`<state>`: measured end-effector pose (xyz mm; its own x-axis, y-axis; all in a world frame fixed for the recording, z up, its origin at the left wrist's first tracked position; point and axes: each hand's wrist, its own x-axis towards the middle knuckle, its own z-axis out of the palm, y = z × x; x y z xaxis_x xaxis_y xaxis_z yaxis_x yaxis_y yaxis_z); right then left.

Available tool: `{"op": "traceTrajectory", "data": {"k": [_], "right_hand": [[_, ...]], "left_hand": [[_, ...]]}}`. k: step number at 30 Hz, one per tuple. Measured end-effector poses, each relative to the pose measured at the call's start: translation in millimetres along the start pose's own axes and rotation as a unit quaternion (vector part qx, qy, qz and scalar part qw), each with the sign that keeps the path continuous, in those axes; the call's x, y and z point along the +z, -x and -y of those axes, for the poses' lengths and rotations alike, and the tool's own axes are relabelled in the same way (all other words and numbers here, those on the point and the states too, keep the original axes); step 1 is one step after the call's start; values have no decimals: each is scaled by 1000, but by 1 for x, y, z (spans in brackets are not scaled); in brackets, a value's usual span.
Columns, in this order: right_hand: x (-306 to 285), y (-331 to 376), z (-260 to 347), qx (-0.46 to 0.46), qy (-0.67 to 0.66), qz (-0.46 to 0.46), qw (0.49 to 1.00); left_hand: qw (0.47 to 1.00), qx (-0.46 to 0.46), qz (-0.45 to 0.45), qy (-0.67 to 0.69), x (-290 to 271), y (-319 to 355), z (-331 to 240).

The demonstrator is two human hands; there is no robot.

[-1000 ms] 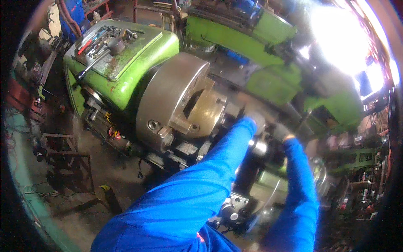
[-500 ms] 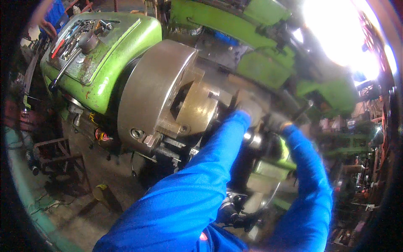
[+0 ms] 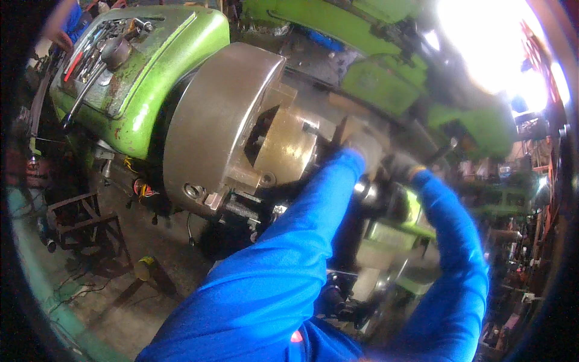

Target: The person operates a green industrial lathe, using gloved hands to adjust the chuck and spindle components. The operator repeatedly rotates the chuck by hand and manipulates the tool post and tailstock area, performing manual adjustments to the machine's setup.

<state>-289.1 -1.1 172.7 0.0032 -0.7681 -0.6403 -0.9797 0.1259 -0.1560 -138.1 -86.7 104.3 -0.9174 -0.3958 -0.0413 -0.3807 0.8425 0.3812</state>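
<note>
A large steel lathe chuck (image 3: 211,120) grips a brass-coloured round workpiece (image 3: 289,145) in its jaws. Just right of the workpiece, my left hand (image 3: 367,143), in what looks like a greyish glove, reaches onto the tool post area; its fingers are smeared and partly hidden. My right hand (image 3: 399,165), also dark and blurred, is close beside it on the right, near a dark handle (image 3: 443,152) that angles up. Whether either hand grips anything is not visible. Blue sleeves cover both forearms.
The green headstock (image 3: 154,90) stands at the left, with small tools lying in its top tray and a black-knobbed lever (image 3: 84,96). Green machine parts (image 3: 386,81) fill the far side. A rusty metal stand (image 3: 90,226) sits on the floor at lower left. Bright light glares upper right.
The view has shifted slightly, so the chuck and headstock appear a little higher and further left. Both hands stay near the tool post, still blurred.
</note>
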Motion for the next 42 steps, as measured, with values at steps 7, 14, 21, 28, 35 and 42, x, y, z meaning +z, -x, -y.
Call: {"op": "traceTrajectory", "data": {"k": [7, 14, 21, 28, 35, 42], "right_hand": [[-2, 6, 11, 20, 47, -19, 999], [-29, 17, 62, 102, 30, 21, 994], [-9, 14, 35, 118, 22, -72, 990], [-12, 21, 49, 112, 40, -66, 991], [-13, 29, 55, 49, 97, -58, 992], [-13, 19, 5, 104, -149, -246, 952]], "left_hand": [[993, 7, 117, 8, -25, 8, -3], [996, -18, 82, 8, -24, 14, 1], [994, 0, 107, -21, -54, 32, -6], [998, -17, 61, 17, -17, 14, -6], [999, -29, 15, -35, -24, 10, 0], [921, -82, -340, 171, -94, 85, -59]]}}
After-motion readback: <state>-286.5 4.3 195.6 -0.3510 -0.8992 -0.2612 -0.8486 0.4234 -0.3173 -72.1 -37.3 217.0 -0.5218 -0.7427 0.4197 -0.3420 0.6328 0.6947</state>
